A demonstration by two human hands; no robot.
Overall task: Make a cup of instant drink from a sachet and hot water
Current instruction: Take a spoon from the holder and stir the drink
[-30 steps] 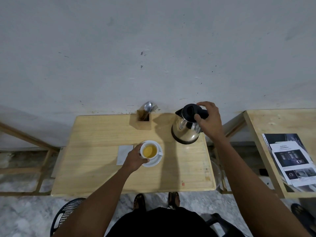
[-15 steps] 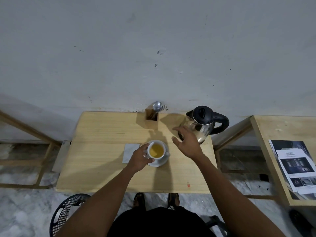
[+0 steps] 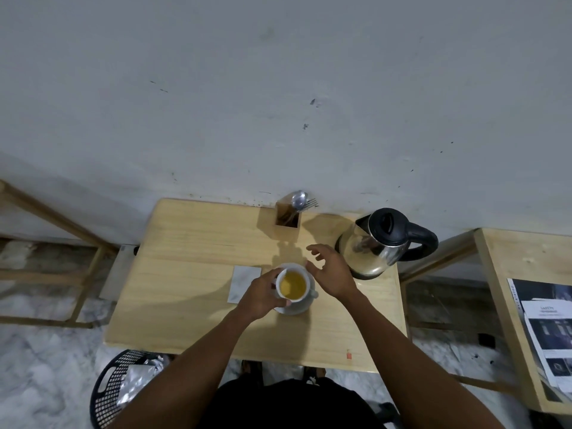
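Note:
A white cup [image 3: 292,284] full of yellow liquid stands on a white saucer [image 3: 295,308] in the middle of the wooden table [image 3: 192,274]. My left hand [image 3: 263,295] grips the cup's left side. My right hand [image 3: 332,269] hovers just right of the cup, fingers spread, holding nothing. A steel kettle [image 3: 376,247] with a black lid and handle stands at the table's back right, apart from my right hand. A pale flat sachet [image 3: 243,283] lies on the table left of the cup, partly under my left hand.
A wooden holder [image 3: 288,219] with a spoon and fork stands at the back against the wall. A black mesh basket [image 3: 123,388] with foil scraps sits on the floor, lower left. A second table [image 3: 513,289] with printed sheets [image 3: 548,329] is on the right.
My right hand let go of the kettle handle and moved left and down to beside the cup. The kettle now stands alone. My left hand kept its hold on the cup.

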